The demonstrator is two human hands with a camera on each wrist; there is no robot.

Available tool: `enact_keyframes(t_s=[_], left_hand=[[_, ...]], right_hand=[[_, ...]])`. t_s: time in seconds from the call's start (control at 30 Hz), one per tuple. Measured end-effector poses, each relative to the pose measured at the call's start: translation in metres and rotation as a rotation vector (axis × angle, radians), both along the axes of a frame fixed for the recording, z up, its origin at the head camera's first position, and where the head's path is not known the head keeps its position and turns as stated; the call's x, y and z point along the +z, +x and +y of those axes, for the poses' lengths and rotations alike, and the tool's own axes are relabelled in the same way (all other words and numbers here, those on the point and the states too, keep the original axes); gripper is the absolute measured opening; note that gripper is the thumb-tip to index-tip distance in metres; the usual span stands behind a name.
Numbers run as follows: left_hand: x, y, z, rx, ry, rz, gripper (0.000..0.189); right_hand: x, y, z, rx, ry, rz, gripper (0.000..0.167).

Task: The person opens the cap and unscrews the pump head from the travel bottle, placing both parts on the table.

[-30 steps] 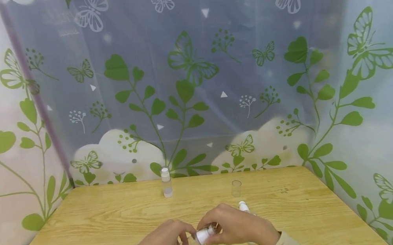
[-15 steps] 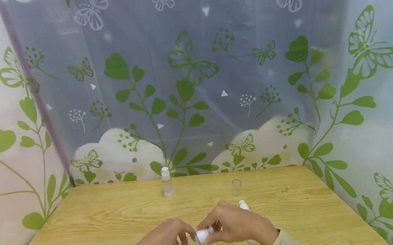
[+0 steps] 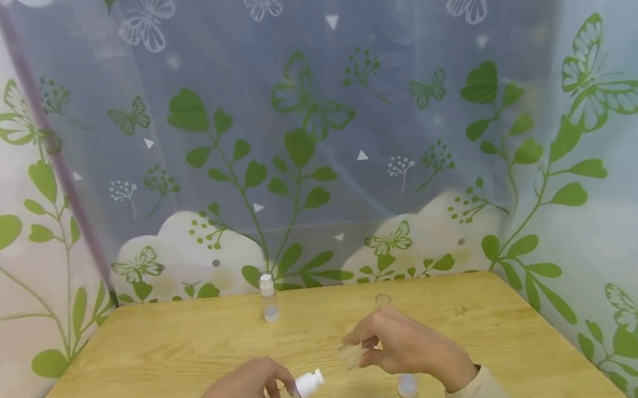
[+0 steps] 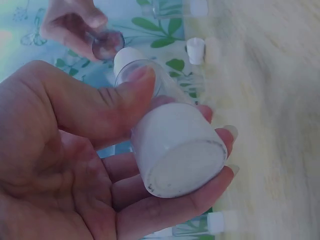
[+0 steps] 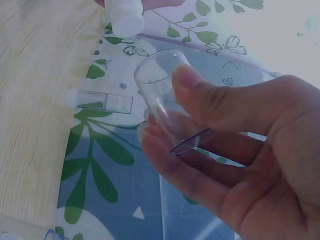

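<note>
My left hand [image 3: 251, 391] holds a small clear pump bottle [image 3: 309, 384], tilted with its white pump head pointing right. In the left wrist view, thumb and fingers wrap round the bottle, whose white base [image 4: 180, 150] faces the camera. To the right, my right hand [image 3: 405, 347] pinches a clear cylindrical cap [image 3: 351, 355] between thumb and fingers, apart from the bottle. The right wrist view shows this see-through cap [image 5: 160, 95] tilted, with nothing visible inside. Under the right hand, another bottle [image 3: 407, 386] is mostly hidden, only its pale base showing.
A capped pump bottle [image 3: 269, 298] stands upright near the back edge of the wooden table [image 3: 182, 340]. Beyond the right hand is another clear cap [image 3: 383, 299], partly covered by that hand. A patterned curtain [image 3: 315, 161] with leaves and butterflies hangs behind the table.
The clear cap has come off the bottle's pump head. My right hand has moved right and away with it, while my left hand has shifted slightly left with the bottle.
</note>
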State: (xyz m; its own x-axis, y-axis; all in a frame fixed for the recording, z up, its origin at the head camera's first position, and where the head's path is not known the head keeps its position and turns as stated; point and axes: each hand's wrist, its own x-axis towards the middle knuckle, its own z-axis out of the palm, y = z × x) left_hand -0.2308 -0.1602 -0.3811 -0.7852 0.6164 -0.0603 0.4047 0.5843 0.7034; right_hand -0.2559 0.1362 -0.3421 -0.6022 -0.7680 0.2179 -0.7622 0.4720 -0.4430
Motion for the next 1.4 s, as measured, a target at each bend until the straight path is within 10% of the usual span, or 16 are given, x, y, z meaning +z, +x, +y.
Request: enact_keyframes(t_s=[0.5,1.4], left_hand=[[0.001,-0.002,0.000,0.007,-0.035,0.076,0.033],[-0.001,0.001,0.000,0.043,-0.087,0.054,0.035]], right_hand=[[0.003,0.004,-0.005,-0.030,0.201,-0.062,0.032],[0.002,0.003,-0.010,-0.029,0.235,-0.109,0.030]])
